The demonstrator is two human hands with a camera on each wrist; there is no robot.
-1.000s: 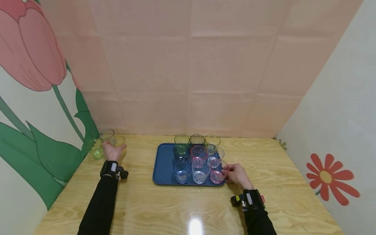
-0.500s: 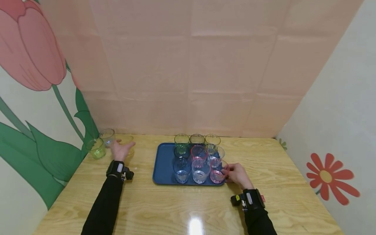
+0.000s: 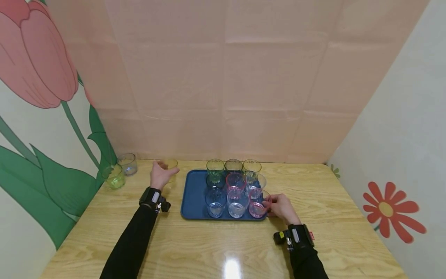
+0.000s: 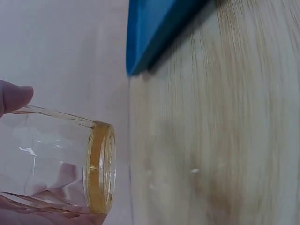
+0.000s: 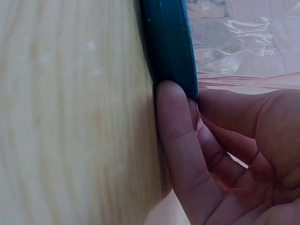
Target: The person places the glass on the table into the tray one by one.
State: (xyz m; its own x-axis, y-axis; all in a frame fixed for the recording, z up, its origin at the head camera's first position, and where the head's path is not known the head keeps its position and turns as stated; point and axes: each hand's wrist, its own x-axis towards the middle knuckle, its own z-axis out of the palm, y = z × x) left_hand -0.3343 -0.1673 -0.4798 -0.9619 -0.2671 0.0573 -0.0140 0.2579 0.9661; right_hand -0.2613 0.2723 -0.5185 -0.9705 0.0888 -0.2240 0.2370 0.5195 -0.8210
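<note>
My left hand [image 3: 160,176] grips a pale yellow drinking glass [image 3: 172,164] just left of the blue tray [image 3: 194,197]. In the left wrist view the glass's amber base [image 4: 99,166] faces the wooden table, with the thumb [image 4: 16,97] on one side and fingers seen through the wall. My right hand [image 3: 283,209] pinches the tray's front right corner, its thumb over the rim and a finger [image 5: 180,136] low against the outer side. Beside that thumb stands a pink glass [image 3: 257,209]. Several more glasses, clear, pink, blue, green, dark and yellowish, stand in rows on the tray.
A green glass [image 3: 116,180] and a clear glass [image 3: 129,166] stand at the table's back left corner. The tray's left part shows bare blue surface. Behind the wooden table [image 3: 223,248] rises a pink-covered wall [image 3: 223,97], with painted walls at both sides.
My left hand has carried the yellow glass rightward from beside the green and clear glasses to near the tray's left edge. The right hand and tray have stayed put.
</note>
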